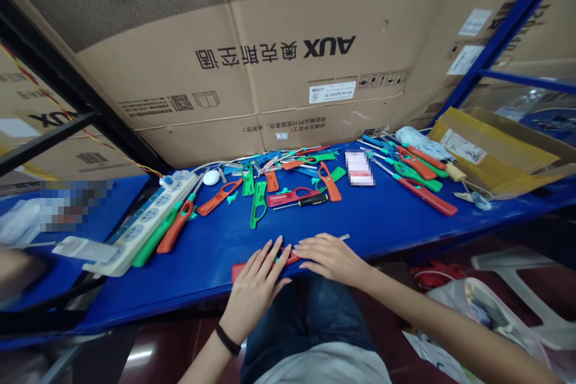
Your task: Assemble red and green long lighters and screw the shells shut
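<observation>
A red long-nosed gas lighter (pixel 237 273) lies along the table's near edge, mostly covered by my hands. My left hand (pixel 261 273) is over its handle, with long fingers across the top and the thumb on the near side. My right hand (pixel 330 259) holds it toward the nozzle end, fingers together and thumb below. A metal tip (pixel 344 237) shows past the right hand. Just beyond are a yellow-and-black screwdriver (pixel 314 200), a green handle half (pixel 258 204), a red handle half (pixel 288 197) and an orange handle half (pixel 330 182).
Assembled lighters (pixel 427 195) lie at the right, near a yellow-taped carton (pixel 504 150). A white power strip (pixel 148 216) with a green lighter (pixel 157 237) and an orange lighter (pixel 175 227) is at left. Metal rods (pixel 272 163) are heaped before a large cardboard sheet (pixel 279 24).
</observation>
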A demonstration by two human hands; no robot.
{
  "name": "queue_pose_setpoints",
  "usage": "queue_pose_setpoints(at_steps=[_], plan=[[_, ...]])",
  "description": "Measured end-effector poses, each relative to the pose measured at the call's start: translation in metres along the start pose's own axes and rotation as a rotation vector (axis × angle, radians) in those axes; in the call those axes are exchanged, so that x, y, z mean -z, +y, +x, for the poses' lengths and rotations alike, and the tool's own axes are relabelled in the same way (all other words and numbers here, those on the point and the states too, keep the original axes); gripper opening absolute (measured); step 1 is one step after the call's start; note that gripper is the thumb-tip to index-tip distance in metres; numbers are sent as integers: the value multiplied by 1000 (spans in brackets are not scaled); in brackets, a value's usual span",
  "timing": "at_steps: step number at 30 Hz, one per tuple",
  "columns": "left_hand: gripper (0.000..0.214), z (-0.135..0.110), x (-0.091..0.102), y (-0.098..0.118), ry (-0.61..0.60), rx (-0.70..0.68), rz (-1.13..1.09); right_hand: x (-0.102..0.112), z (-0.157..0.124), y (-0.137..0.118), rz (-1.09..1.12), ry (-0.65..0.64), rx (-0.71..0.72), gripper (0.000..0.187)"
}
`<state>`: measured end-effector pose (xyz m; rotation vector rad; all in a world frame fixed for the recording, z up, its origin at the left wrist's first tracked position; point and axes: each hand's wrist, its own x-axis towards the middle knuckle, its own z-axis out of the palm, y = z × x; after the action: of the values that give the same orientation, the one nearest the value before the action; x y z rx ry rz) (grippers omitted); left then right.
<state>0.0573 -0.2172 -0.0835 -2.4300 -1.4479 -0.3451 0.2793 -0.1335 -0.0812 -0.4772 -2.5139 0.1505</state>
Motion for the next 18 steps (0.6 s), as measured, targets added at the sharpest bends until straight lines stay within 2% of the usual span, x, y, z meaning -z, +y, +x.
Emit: queue_pose_setpoints(at_steps=[3, 6, 10, 13, 18], plan=[[51, -6, 1, 0, 21, -33, 5, -6, -7, -7, 7, 75, 8, 29], [49, -7, 4, -5, 27, -136, -3, -8, -12, -12, -17, 149, 37, 20], [43, 4, 9, -18, 42, -251, -92, -4, -6, -12, -53, 208, 107, 17], [36, 15, 13, -29, 35, -218, -179, 3, 1, -4, -84, 222, 116, 17], [31, 20, 19, -54, 2, -60, -396, 15, -2, 14, -83, 155, -37, 20]])
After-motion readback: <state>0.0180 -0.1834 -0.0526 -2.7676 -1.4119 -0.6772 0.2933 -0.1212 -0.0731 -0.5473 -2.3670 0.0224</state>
